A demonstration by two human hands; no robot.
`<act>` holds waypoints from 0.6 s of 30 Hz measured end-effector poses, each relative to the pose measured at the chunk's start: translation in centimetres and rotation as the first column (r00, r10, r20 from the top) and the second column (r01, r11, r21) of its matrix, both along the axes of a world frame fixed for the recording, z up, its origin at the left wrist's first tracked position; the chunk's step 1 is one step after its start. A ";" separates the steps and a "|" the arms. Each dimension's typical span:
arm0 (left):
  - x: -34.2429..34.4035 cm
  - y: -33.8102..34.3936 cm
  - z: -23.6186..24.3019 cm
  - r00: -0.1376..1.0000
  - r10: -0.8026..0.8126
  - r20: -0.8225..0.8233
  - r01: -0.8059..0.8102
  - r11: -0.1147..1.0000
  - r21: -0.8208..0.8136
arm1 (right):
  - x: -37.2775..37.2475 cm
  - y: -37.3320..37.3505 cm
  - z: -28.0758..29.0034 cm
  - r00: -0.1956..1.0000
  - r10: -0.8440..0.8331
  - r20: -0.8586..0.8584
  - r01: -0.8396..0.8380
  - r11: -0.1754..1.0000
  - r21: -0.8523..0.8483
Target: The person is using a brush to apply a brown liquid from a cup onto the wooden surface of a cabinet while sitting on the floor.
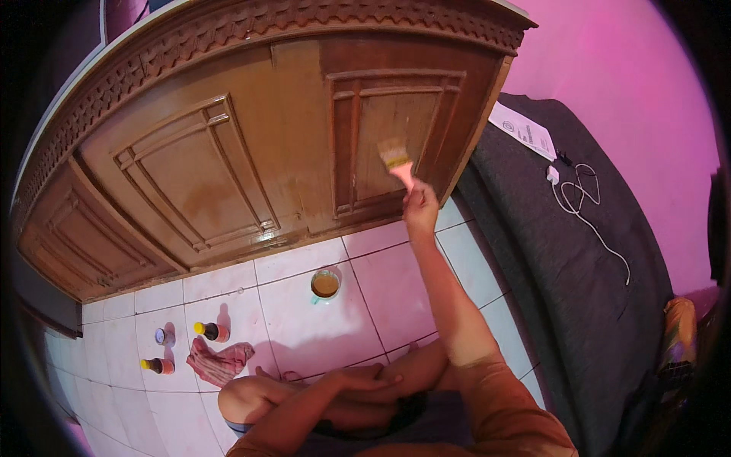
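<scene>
Brush (396, 161), head view: the right hand's (420, 206) grip is closed round the handle, presumably to leave the bristles free; they point at the far right door panel (373, 167), contact uncertain. Left hand (365, 378) lies over the lap, its degree of closure not discernible. Cup (326, 298) of brown liquid stands on the floor (304, 335) before the cabinet (297, 137), probably for short reach. Raised mouldings edge the panel; a dark cloth-covered block (533, 228) limits the right, while room for the arm opens leftward.
</scene>
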State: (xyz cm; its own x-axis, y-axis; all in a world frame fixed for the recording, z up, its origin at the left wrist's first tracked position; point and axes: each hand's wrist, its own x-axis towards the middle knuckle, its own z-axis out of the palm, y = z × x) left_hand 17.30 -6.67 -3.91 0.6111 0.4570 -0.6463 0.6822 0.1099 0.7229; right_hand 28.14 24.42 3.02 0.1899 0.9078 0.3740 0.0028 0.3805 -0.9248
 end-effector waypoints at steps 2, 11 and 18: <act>-0.1 -0.2 -1.8 1.000 0.000 -0.001 0.000 1.000 0.008 | -0.4 -0.4 -4.9 0.998 -0.056 0.042 0.061 0.989 -0.137; 0.7 0.7 0.6 1.000 -0.014 -0.028 0.014 1.000 0.006 | 1.7 -0.9 -10.9 0.951 -0.216 0.222 0.274 0.921 -0.278; -0.7 -1.5 -1.5 0.994 0.111 0.013 -0.112 0.993 0.028 | -3.2 -4.9 0.1 0.998 0.007 0.056 0.011 0.949 -0.315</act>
State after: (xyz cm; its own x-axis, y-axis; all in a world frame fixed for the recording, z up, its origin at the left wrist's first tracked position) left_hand 16.57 -8.13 -5.39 0.5629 0.5408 -0.6251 0.6582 0.1641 0.7347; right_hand 24.97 19.53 3.13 0.1791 0.9807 0.0790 0.0578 0.0697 -0.9959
